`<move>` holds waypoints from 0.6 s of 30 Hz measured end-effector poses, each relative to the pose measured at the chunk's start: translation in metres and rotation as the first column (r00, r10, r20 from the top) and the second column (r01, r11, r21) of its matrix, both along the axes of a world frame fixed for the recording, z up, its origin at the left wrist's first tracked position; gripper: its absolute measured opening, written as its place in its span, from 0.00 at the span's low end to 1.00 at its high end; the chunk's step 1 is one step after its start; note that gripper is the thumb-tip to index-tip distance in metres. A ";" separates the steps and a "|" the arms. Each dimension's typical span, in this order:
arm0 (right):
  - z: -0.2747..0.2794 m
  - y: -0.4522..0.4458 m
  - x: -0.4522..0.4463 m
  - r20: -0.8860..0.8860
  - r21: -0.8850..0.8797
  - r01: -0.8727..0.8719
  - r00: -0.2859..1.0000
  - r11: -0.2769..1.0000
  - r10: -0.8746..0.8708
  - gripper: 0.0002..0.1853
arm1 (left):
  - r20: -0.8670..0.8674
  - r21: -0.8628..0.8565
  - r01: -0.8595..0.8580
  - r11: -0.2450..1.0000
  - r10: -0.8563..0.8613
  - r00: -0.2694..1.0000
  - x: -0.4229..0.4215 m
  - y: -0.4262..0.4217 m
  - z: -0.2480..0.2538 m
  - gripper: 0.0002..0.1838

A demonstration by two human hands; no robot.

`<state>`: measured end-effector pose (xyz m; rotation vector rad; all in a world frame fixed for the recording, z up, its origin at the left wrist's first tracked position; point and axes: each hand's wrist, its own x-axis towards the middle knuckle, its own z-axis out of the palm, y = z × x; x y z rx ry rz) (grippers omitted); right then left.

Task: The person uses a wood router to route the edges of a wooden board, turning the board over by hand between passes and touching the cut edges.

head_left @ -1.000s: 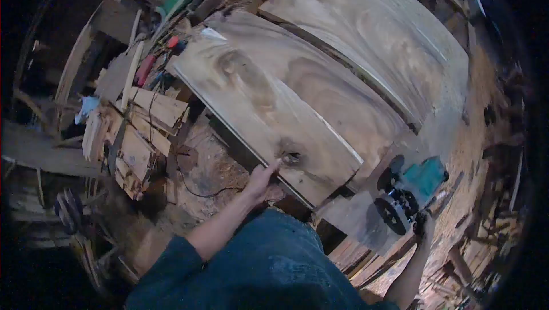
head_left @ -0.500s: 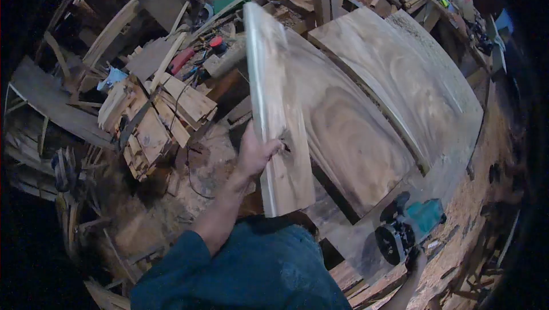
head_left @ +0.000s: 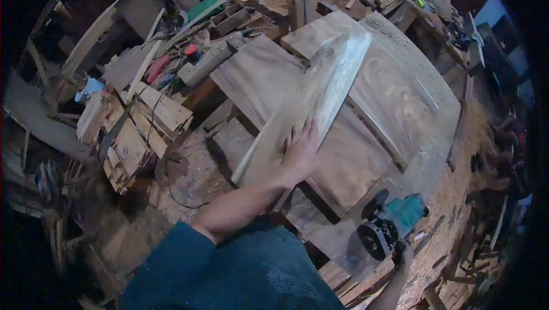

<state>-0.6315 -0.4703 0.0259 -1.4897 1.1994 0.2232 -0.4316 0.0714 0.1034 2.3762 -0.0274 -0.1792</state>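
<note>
My left hand point(head_left: 303, 150) grips a narrow wooden board point(head_left: 326, 81) near its middle, with fingers over its face. The board is tilted, its pale rounded edge towards the right, above a wide grained wooden panel point(head_left: 349, 170). At the lower right, my right hand point(head_left: 404, 254) is closed around the handle of a teal router point(head_left: 405, 214), which lies on its side with its round black base facing left. The fingertips of this hand are partly hidden. A second wide panel point(head_left: 394, 101) lies behind the first, with a dark gap between them.
Stacked wood offcuts point(head_left: 137, 138) stand on the left, a dark cord hanging beside them. A red tool point(head_left: 157, 69) and a green object point(head_left: 205, 6) lie among clutter beyond. Wood shavings point(head_left: 432, 253) cover the surface on the right.
My left hand has swung the narrow board to the right and tipped it over, so that it now slants across both panels. The right hand stays at the router. The whole view has shifted slightly.
</note>
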 end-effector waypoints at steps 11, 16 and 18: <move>-0.005 0.004 0.000 0.014 0.000 0.055 0.998 0.998 -0.055 0.09 | 0.161 -0.034 -0.050 0.998 0.055 0.985 -0.012 0.073 -0.063 0.36; -0.010 -0.012 -0.002 0.050 0.369 0.140 0.984 0.919 -0.171 0.09 | 0.237 0.265 -0.160 0.951 0.096 0.967 -0.021 0.086 -0.098 0.40; 0.000 -0.014 0.003 -0.056 0.334 0.084 0.996 0.939 -0.069 0.09 | 0.220 0.408 -0.211 0.888 0.128 0.967 -0.009 0.064 -0.095 0.41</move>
